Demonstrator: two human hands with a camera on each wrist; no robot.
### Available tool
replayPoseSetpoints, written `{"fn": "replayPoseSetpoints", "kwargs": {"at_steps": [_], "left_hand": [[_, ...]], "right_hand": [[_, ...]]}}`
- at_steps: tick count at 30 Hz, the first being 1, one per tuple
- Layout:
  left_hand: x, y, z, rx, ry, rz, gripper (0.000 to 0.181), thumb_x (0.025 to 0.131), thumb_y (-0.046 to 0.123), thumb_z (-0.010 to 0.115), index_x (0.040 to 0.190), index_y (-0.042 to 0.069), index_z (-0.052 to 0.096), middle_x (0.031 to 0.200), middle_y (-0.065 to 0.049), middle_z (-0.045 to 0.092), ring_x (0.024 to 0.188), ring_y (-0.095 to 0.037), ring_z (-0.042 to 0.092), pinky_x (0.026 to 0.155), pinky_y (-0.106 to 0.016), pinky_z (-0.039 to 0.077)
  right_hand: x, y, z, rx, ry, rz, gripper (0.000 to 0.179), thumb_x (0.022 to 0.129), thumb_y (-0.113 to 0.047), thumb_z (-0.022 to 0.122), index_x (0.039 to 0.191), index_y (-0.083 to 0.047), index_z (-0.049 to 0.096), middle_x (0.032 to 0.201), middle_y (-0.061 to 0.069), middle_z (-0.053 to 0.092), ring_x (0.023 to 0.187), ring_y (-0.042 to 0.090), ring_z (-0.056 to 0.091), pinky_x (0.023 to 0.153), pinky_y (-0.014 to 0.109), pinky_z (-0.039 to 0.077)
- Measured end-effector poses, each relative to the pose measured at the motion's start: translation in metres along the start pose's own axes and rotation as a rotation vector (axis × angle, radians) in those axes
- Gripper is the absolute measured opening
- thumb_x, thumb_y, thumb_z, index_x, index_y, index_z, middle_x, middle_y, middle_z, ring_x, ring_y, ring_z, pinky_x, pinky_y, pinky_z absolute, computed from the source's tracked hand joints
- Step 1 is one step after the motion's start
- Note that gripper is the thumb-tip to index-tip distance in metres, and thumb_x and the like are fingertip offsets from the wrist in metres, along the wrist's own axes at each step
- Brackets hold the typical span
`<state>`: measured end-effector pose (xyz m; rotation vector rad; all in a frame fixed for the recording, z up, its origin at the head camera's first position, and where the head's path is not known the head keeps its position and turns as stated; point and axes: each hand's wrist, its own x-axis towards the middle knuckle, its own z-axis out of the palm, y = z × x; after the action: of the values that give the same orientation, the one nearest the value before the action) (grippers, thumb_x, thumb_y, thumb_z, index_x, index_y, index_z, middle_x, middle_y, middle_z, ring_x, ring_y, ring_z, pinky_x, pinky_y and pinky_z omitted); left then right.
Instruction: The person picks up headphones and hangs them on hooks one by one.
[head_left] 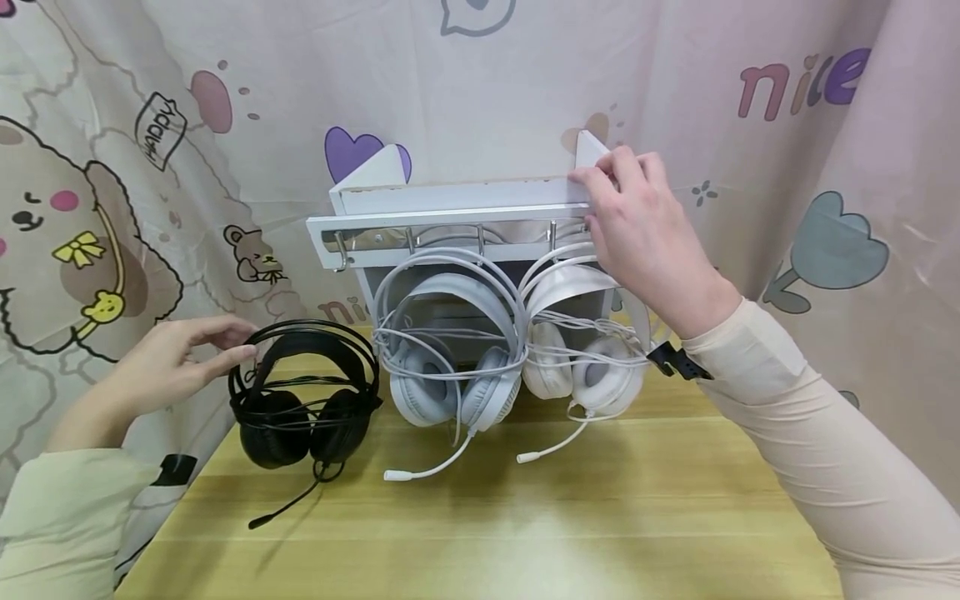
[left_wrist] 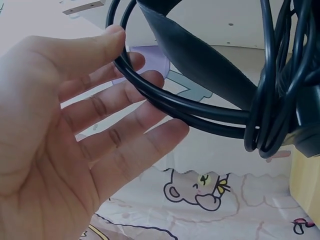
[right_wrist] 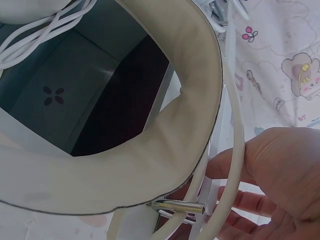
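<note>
A black headset (head_left: pixel 347 425) with a boom microphone and a bundled cable hangs from my left hand (head_left: pixel 176 358). In the left wrist view, the left thumb (left_wrist: pixel 112 45) and fingers hold its thin headband tubes (left_wrist: pixel 185 107). My right hand (head_left: pixel 637 221) grips the right end of a white rack (head_left: pixel 450 200) with a row of metal hooks (head_left: pixel 480 237). From the rack hang a grey-white headset (head_left: pixel 491 392) in the middle and a white headset (head_left: pixel 611 383) at the right. In the right wrist view, the white headband (right_wrist: pixel 200 100) partly hides the rack; the right hand (right_wrist: pixel 270 185) lies beyond it.
The leftmost hook (head_left: pixel 341 250) holds nothing. Beneath everything is a wooden table (head_left: pixel 480 525). A printed curtain (head_left: pixel 495 100) surrounds the back and sides. Two white microphone booms (head_left: pixel 431 472) reach forward below the hung headsets.
</note>
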<state>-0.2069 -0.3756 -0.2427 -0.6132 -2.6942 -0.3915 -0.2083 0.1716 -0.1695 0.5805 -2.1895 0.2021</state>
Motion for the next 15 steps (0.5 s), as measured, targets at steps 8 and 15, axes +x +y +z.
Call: {"fn": "replayPoseSetpoints", "kwargs": {"at_steps": [8,15], "left_hand": [[-0.0007,0.0025,-0.0047,-0.115,0.074,-0.040,0.021,0.101,0.021,0.077,0.122,0.020,0.078,0.095,0.006,0.076,0.098,0.019,0.053,0.078,-0.007,0.037],[-0.0047,0.0029,-0.0081,-0.160,0.108,-0.061,0.024,0.098,0.014,0.078,0.122,0.020,0.077,0.099,0.030,0.071,0.092,0.017,0.056,0.064,-0.011,0.043]], "right_hand": [[0.0007,0.0005,0.0016,-0.003,-0.001,0.005,0.035,0.102,0.001,0.061,0.136,0.004,0.065,0.125,0.028,0.059,0.110,0.048,0.049,0.086,0.056,0.055],[-0.0025,-0.0016,0.0026,0.001,0.001,0.011,0.035,0.101,0.002,0.062,0.136,0.003,0.065,0.127,0.028,0.059,0.112,0.048,0.049,0.085,0.056,0.056]]}}
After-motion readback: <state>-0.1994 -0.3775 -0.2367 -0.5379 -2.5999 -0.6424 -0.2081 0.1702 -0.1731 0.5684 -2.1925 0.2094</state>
